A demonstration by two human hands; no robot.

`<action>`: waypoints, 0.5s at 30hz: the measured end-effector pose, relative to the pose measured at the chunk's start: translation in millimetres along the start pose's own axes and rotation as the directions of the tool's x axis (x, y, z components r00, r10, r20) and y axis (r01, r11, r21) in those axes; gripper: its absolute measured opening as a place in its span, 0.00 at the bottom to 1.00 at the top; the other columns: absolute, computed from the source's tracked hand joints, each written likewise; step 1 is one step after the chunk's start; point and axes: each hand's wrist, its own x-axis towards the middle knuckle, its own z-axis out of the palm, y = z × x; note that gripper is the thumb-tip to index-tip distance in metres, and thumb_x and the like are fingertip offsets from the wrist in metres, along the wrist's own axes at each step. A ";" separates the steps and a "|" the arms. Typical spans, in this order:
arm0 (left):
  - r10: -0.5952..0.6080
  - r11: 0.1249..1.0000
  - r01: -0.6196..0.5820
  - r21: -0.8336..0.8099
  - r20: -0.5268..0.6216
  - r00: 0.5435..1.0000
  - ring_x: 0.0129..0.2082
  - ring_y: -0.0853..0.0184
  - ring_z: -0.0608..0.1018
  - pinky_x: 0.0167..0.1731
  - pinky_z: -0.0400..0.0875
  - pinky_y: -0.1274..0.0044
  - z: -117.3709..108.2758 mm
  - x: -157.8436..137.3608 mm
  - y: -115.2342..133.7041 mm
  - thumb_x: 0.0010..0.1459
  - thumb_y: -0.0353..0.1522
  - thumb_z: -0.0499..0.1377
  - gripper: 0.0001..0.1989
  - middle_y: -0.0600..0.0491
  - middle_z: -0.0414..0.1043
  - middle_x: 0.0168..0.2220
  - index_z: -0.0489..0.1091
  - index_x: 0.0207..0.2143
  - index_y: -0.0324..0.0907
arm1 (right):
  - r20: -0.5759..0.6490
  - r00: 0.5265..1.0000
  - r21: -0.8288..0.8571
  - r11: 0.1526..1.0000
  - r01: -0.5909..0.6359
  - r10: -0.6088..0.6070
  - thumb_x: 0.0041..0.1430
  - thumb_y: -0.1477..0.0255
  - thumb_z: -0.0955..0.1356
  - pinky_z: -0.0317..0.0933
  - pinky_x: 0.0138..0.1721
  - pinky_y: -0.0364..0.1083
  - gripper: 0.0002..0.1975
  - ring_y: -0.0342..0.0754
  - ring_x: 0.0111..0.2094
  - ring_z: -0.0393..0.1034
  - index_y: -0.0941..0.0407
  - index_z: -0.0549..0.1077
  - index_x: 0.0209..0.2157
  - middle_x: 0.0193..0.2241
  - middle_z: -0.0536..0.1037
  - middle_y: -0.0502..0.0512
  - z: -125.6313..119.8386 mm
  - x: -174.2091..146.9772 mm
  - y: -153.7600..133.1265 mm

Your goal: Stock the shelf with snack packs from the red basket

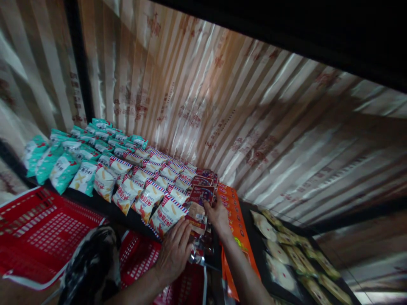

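Note:
My left hand [174,250] lies with its fingers stretched out at the lower edge of the front white snack bag [167,215], beside the brown packets. My right hand [220,218] grips the right edge of a dark red snack packet [202,193], thumb on its face. Just below that is a brown packet [196,216] with a pale picture on it, in a column of similar packs. Shiny pack ends [197,254] show under my left hand. An orange package [235,220] runs along the right side of my right hand and forearm.
Rows of teal snack bags [65,169] stand at the left on a dark shelf. Red baskets [47,224] sit below, one with a black-and-white bundle [92,262] beside it. Flat pale packs [280,254] and yellowish packs [297,256] lie at right. A pleated curtain [203,93] hangs behind.

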 end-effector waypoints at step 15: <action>-0.045 0.997 0.040 -0.060 -0.082 0.996 0.55 0.63 0.67 0.51 0.67 0.69 6.8 0.5 -5.8 0.63 0.31 0.45 0.21 0.45 0.66 0.54 0.57 0.57 0.36 | 0.037 0.999 -0.053 0.998 -0.016 0.018 0.49 0.72 0.61 0.60 0.26 0.44 0.31 0.49 0.21 0.70 0.55 0.60 0.58 0.17 0.74 0.48 -6.5 3.7 -27.9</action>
